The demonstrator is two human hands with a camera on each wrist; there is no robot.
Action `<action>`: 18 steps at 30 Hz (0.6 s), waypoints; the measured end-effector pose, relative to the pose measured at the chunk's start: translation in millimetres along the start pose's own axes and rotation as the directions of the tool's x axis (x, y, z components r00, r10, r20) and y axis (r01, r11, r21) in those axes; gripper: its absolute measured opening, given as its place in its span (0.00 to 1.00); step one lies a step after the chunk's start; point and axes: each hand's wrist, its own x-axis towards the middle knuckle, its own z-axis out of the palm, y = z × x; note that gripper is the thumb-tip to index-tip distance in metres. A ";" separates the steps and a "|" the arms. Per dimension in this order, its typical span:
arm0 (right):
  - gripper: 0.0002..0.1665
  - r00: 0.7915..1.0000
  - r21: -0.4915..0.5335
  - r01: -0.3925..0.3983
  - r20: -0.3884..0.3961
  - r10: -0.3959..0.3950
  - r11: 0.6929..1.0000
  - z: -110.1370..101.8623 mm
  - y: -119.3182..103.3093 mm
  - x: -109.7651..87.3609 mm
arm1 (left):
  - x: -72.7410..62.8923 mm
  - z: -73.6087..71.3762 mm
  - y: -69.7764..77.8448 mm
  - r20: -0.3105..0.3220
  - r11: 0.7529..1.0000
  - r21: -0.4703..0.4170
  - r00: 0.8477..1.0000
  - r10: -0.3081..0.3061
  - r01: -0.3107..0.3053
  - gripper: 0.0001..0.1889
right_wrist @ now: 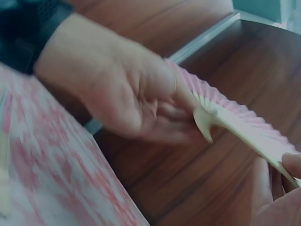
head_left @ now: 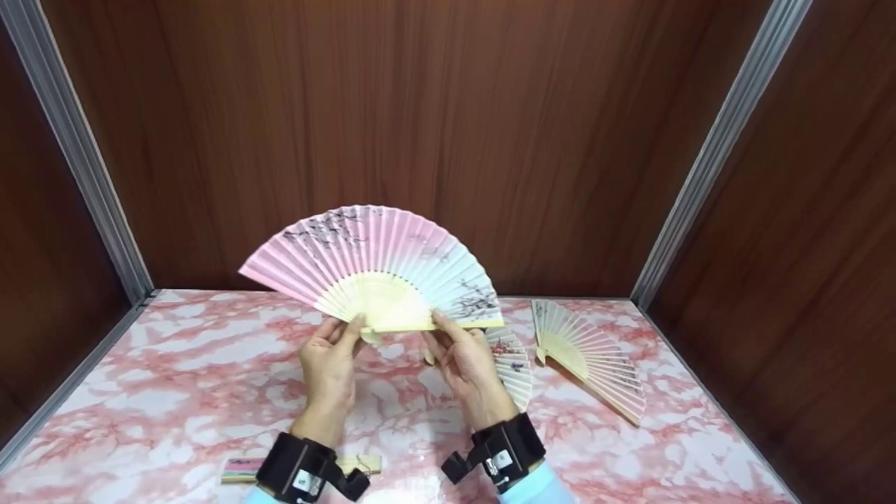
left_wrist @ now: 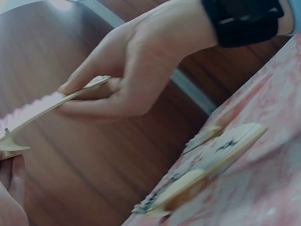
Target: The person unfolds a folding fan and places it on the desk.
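Note:
A spread folding fan [head_left: 392, 252], pink at the left fading to pale blue with dark branch drawings, is held up above the table. My left hand [head_left: 329, 360] pinches its pivot end, with the thumb over the pale ribs. My right hand [head_left: 465, 360] pinches the lower right guard stick between thumb and fingers. In the left wrist view the right hand [left_wrist: 136, 66] grips the guard while the left hand [left_wrist: 9, 197] shows at the corner. From the right wrist view, the left hand [right_wrist: 117, 84] is at the pivot and the right hand [right_wrist: 282, 197] farther along the guard.
An open pale fan [head_left: 591, 360] lies at the right of the marbled table [head_left: 175, 392]. Another open fan with red blossoms [head_left: 514, 371] is partly behind the right hand. A folded fan [head_left: 241, 469] lies near the front under the left wrist. Wooden panels [head_left: 420, 140] enclose the table.

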 end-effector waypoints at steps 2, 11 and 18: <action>0.06 0.998 -0.023 0.029 -0.050 -0.030 0.999 -2.1 -0.8 2.2 | 5.9 -5.2 6.6 -0.035 1.000 0.017 0.999 0.001 0.000 0.14; 0.08 0.991 -0.210 0.075 -0.091 -0.096 0.975 -11.0 -6.2 8.0 | 37.9 -30.5 32.7 -0.086 0.996 0.090 0.996 0.006 0.002 0.12; 0.09 0.999 -0.345 0.011 -0.042 -0.027 0.939 -12.0 7.6 6.4 | 62.4 -48.4 32.4 -0.142 0.987 0.155 0.988 0.065 -0.043 0.06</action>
